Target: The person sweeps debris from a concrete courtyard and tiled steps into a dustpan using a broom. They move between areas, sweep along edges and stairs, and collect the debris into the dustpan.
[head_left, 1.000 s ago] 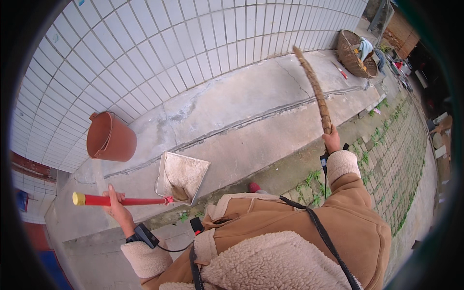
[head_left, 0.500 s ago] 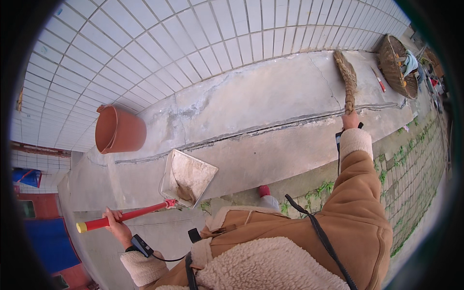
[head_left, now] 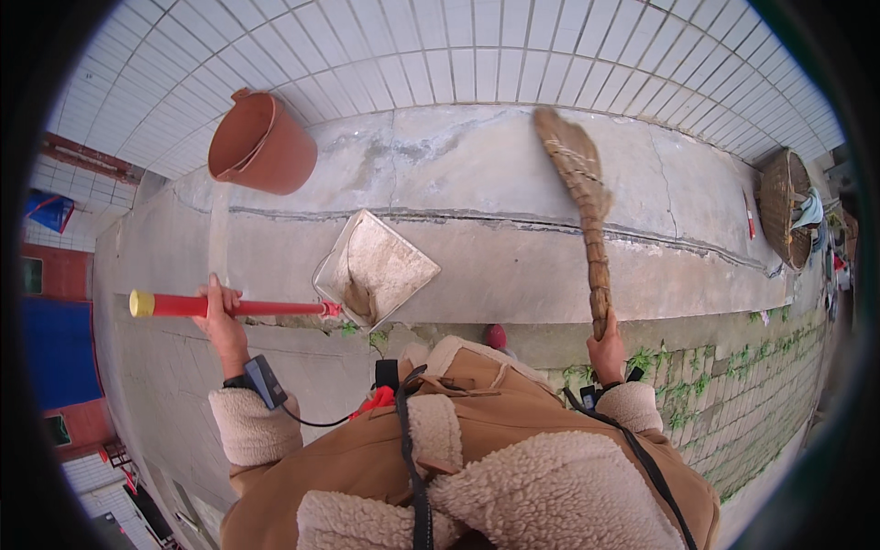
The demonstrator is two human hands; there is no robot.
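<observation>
My left hand point(head_left: 220, 316) grips the red handle point(head_left: 247, 307) of a metal dustpan point(head_left: 380, 266), whose tray rests on the concrete ledge with a little dirt in it. My right hand point(head_left: 606, 346) holds the lower end of a straw broom point(head_left: 582, 197). The broom's bristle head lies on the concrete near the tiled wall, to the right of the dustpan and apart from it.
A brown plastic bucket point(head_left: 261, 142) stands by the white tiled wall point(head_left: 458, 55) at upper left. A woven basket point(head_left: 786, 220) sits at far right. A brick pavement with weeds point(head_left: 733, 403) runs along lower right. A red shoe tip point(head_left: 496, 336) shows below the ledge.
The view has swung right to left. The broom head has come down from the far right toward the middle of the ledge. The dustpan stays on the ledge, its handle now level.
</observation>
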